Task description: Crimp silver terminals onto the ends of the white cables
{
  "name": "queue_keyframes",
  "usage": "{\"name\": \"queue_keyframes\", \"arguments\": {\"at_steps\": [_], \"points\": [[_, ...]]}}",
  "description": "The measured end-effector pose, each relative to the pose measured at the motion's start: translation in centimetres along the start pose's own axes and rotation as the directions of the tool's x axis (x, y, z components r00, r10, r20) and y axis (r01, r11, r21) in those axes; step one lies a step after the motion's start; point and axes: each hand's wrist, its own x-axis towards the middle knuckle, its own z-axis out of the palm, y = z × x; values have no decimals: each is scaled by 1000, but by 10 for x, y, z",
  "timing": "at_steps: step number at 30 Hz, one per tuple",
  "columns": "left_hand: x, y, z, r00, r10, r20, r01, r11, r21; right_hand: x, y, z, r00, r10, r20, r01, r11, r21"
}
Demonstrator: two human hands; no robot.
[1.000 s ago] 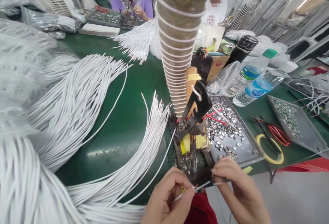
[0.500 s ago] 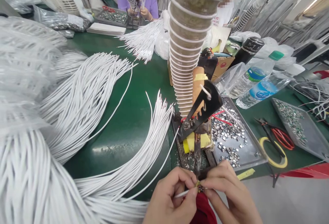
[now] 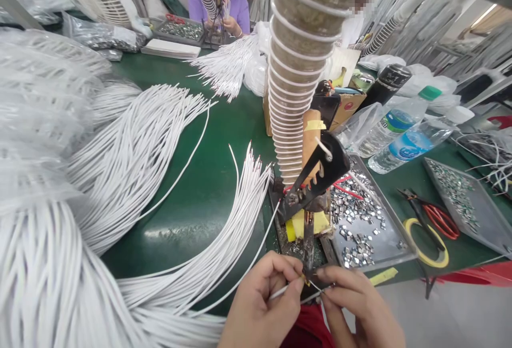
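Note:
My left hand (image 3: 266, 297) pinches a white cable (image 3: 279, 292) between thumb and fingers. Beside it, my right hand (image 3: 358, 300) has its thumb and forefinger pressed together on something thin and small, too hidden to name. A narrow pale strand spans the gap between both sets of fingertips. Just above them the dark tip of a soldering iron (image 3: 308, 241) points down; I cannot tell whether it touches the work. Its wooden handle (image 3: 311, 137) is clamped upright in a black metal stand (image 3: 334, 164). A small yellowish bit shows at the left fingertips.
Left lie big bundles of white cables (image 3: 132, 161), with a smaller bundle (image 3: 236, 204) nearer. A ribbed exhaust hose (image 3: 296, 81) hangs over the stand. Right are a tray (image 3: 394, 231) of small metal parts, yellow tape (image 3: 410, 225), red-handled pliers (image 3: 440, 220) and water bottles (image 3: 416, 145). A co-worker (image 3: 240, 7) sits opposite.
My fingertips have drawn slightly apart, the right ones shifting a little rightward, and a thin strand now shows between them. The whole view has shifted slightly.

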Motion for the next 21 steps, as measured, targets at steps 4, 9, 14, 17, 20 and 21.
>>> {"name": "queue_keyframes", "arguments": {"at_steps": [4,9,14,17,20,21], "points": [[0,0,-1,1000,26,-5,-26,1000,-9,3,-2,1,999,-7,-40,7,1000,-15],[-1,0,2,997,69,-41,-69,998,1,0,-12,12,994,46,-100,-55,994,-92],[-7,-7,5,976,203,-74,-195,975,108,-1,-19,26,961,113,-254,-155,975,-156],[-8,-11,4,970,230,-76,-217,965,148,3,-18,20,984,104,-146,-122,985,-119],[-7,-14,2,970,235,-65,-220,959,180,7,-14,11,990,116,-81,-114,993,26],[-6,-16,1,970,235,-64,-219,957,193,9,-12,9,990,114,-87,-108,992,66]]}}
